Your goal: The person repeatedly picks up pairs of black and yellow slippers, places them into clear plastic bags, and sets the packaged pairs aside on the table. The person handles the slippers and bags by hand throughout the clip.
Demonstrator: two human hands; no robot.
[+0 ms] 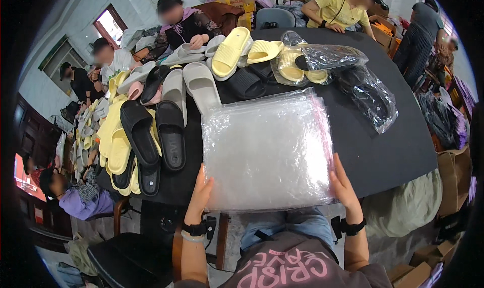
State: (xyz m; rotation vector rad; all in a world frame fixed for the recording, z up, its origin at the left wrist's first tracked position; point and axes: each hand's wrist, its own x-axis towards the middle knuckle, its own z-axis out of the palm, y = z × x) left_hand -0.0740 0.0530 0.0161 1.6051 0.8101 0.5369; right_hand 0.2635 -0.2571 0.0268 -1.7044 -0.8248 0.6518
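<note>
A stack of clear plastic bags lies flat at the table's front edge, its near side reaching over my lap. My left hand grips the stack's left edge near the bottom corner. On the opposite edge my right hand is closed against the bags, thumb side up. Just left of the stack are black slide sandals, with a pale yellow slide beside them. A grey slide touches or sits just behind the stack's far left corner; I cannot tell which.
Beyond the bags, bagged yellow slides and a bagged black pair lie on the black table. Several people sit or stand around it. A chair stands at lower left, a cardboard box at right.
</note>
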